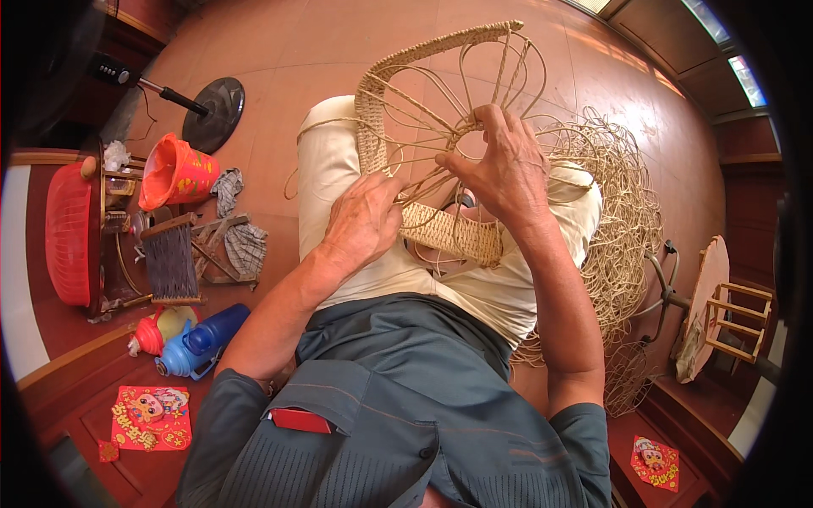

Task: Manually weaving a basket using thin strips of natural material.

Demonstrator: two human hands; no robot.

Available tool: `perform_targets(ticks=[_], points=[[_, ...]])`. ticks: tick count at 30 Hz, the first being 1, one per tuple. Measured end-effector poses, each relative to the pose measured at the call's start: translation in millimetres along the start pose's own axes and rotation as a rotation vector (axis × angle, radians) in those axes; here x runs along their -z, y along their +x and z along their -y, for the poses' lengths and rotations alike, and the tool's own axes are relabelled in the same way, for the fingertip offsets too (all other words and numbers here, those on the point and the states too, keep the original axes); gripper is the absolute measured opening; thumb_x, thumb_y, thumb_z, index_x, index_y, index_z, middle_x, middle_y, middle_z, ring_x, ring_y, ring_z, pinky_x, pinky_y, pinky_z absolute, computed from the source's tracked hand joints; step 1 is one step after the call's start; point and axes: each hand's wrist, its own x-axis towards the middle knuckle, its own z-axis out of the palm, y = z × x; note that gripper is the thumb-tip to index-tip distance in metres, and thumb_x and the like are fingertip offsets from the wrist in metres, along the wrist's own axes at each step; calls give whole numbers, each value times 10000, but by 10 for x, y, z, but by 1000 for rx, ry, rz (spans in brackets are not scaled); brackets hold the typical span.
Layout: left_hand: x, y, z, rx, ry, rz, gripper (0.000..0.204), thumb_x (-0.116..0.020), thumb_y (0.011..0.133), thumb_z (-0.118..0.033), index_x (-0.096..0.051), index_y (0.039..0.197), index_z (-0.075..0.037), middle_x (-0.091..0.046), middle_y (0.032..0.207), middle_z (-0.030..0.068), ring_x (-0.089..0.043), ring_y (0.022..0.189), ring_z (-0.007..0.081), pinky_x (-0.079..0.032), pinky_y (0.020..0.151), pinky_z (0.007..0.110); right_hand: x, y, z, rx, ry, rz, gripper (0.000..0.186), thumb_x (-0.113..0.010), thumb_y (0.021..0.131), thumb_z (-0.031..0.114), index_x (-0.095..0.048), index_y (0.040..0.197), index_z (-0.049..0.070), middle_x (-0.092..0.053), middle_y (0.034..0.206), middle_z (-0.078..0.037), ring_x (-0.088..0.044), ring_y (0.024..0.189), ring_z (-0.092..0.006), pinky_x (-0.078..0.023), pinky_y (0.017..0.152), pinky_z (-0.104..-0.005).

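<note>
A half-woven straw-coloured piece (373, 127) lies across my lap, its braided band curving round a fan of loose cords. The cords meet near a small ring (461, 134) in the middle. My left hand (362, 220) rests at the near left part of the band, its fingers bent and pinching cords there; the fingertips are partly hidden. My right hand (508, 165) is over the ring, thumb on one side and fingers on the other, gripping the cords at its edge. A lower stretch of band (453, 233) crosses between my knees.
A big tangled heap of cord (622, 229) lies on the floor by my right leg. At left are a red bucket (174, 173), a small stool (174, 258), a blue flask (207, 334) and a round black fan base (213, 114). A wooden rack (737, 322) stands at right.
</note>
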Motion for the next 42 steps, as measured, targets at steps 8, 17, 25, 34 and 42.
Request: perform_targets(ticks=[8,17,25,34,42], points=[[-120,-35,-40,-35,164,-133,158,-693,975,-69,-702,1133,-64,-718,1011,127,-719,962,347,-580,780,471,9,11,-23,-4,1,24,663,-943,805,453,-690,1307,102,-707,1261,-129,-665,1236,-361,-537,1026,-503],[-156,30,-395,-302,107,-231,84,-708,987,-102,-735,1059,-69,-721,883,99,-734,843,319,-582,714,417,4,-10,-207,138,27,-17,648,-897,877,400,-669,1404,101,-697,1279,-152,-669,1226,-376,-538,1047,-519],[-657,216,-743,-63,-157,-54,171,-627,1123,-204,-681,1058,-56,-738,791,182,-771,734,384,-572,625,495,191,-85,-230,204,-106,10,595,-838,954,244,-652,1518,199,-656,1419,-143,-658,1288,-366,-515,1088,-518],[-640,423,-931,1,-249,-12,197,-631,1086,-248,-697,1086,-63,-738,793,211,-747,760,448,-575,679,563,188,231,-189,626,-338,-162,675,-824,891,169,-639,1535,245,-626,1449,-55,-584,1393,-273,-440,1159,-483],[-759,349,-860,-53,-365,-69,220,-622,1106,-276,-724,1089,-81,-730,786,223,-758,751,431,-575,648,550,200,404,-435,738,-514,-156,707,-787,944,191,-609,1624,273,-599,1521,-30,-514,1490,-241,-357,1258,-483]])
